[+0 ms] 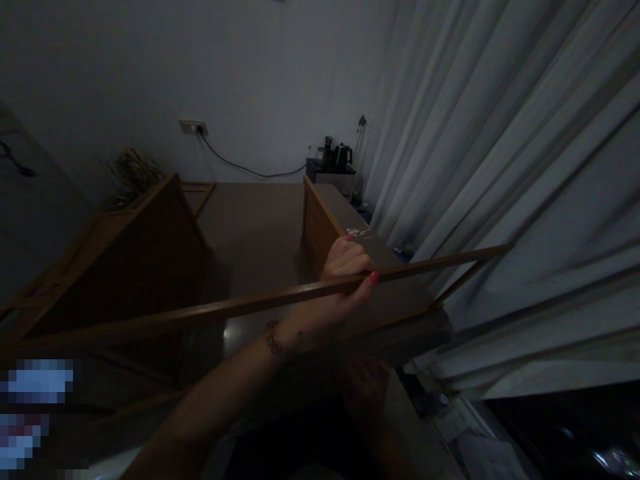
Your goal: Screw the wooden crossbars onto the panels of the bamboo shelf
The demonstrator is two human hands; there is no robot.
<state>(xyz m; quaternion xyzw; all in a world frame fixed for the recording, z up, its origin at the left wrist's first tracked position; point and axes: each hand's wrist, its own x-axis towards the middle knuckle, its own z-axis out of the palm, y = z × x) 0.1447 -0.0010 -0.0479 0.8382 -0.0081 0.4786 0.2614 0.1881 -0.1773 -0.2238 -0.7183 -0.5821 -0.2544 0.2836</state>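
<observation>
A long, thin wooden rail [280,298] slants across the view, rising to the right. My left hand [347,263] is closed around this rail, thumb on the near side and fingers on the far side. Red nails show on it, and a bracelet [274,340] circles the wrist. Short wooden pieces [457,283] join the rail near its right end. Below, in deep shadow, is my right hand [367,383]; its fingers are too dark to make out, and whether it touches anything does not show.
A dark wooden panel [125,267] leans at the left. Behind my left hand stands a wooden cabinet [320,227] with white bits on its grey side. A kettle [343,157] sits on a small stand by the wall. Long curtains [500,167] hang on the right.
</observation>
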